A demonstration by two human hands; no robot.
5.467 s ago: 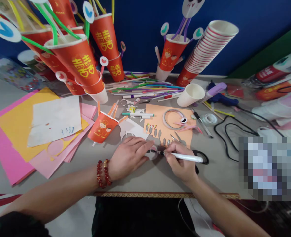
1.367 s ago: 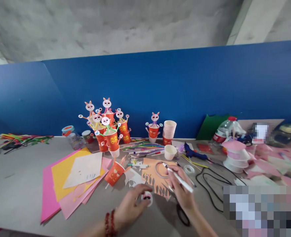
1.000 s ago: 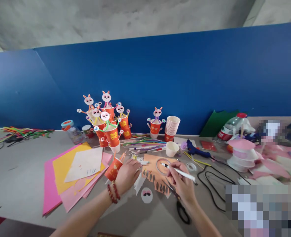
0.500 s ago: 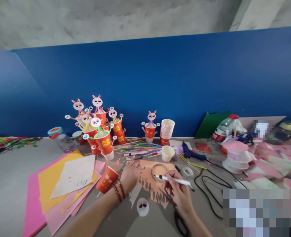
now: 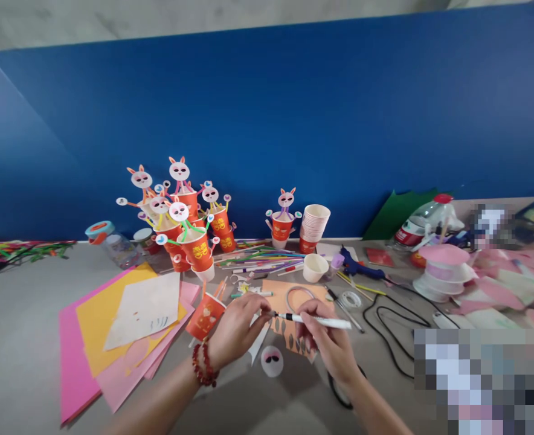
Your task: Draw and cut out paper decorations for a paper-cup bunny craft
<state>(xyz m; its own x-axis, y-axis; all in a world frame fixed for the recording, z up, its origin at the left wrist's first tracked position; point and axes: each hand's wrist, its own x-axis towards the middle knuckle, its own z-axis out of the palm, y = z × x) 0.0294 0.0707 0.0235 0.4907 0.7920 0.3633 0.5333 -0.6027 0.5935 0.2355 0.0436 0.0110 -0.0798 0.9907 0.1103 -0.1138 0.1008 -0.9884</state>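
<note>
My right hand point(image 5: 325, 341) grips a white marker point(image 5: 333, 323) with a black band, its tip pointing left. My left hand point(image 5: 237, 329), with red bead bracelets at the wrist, is pinched at the marker's tip; something small and dark shows there, too small to name. Beneath the hands lies an orange sheet point(image 5: 273, 289) with rows of dark leaf-like shapes. A white paper oval point(image 5: 272, 361) with two dark eyes rests just in front. Black-handled scissors point(image 5: 337, 393) are partly hidden under my right hand. A tilted red paper cup point(image 5: 205, 317) stands beside my left hand.
Red cups with rabbit figures point(image 5: 197, 248) stand back left; one more rabbit cup point(image 5: 283, 226) is beside stacked paper cups point(image 5: 315, 226). Coloured paper sheets point(image 5: 83, 386) lie left. A blue glue gun point(image 5: 362, 270) and its black cord, tape roll and bottle point(image 5: 416, 226) are right.
My left hand has lifted from the orange sheet and come right to the marker's tip, fingers pinched. My right hand still holds the marker. The view has tilted down slightly.
</note>
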